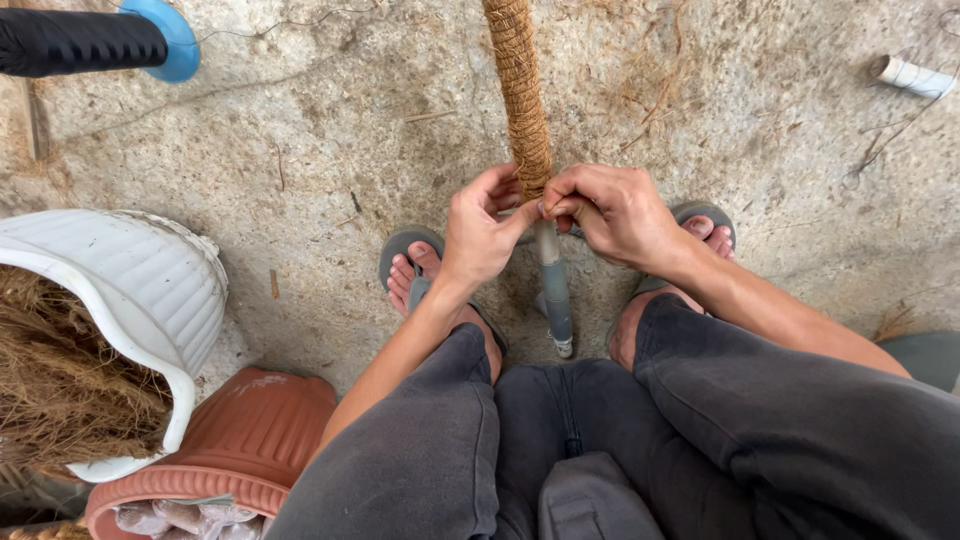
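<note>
**Both hands pinch coir rope at a grey pole**

A rough concrete floor [300, 150], strewn with loose fibres, lies under a seated person in sandals. A white pot [150, 290] of coir sits at left above a terracotta pot [250, 430]. The grey pole [553, 290] lies between the feet, its far part wrapped in coir rope [522, 90]. The left hand [480, 235] and the right hand [620, 215] meet at the wrap's lower end, fingertips closed on the rope.

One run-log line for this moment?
left hand: pinching fibre at pole | right hand: pinching fibre | pipe: bare below wrap
</note>
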